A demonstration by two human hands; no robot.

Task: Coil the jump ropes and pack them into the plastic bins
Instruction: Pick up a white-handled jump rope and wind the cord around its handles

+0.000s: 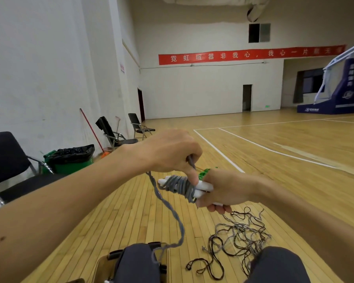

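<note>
At the bottom edge I see two knees and, by the left one, one clear plastic bin (102, 266). At lower right, one loose tangle of thin cords (239, 240) lies on the wood floor. At centre, my right hand (227, 190) grips the white handles (204, 187), two as far as I can tell, with one grey jump rope (178, 185) wound round them. My left hand (172, 152) pinches that rope just above. At far left stand three black chairs (110, 133) and one green trash can (74, 162). One red banner (249, 55) hangs on the far wall.
</note>
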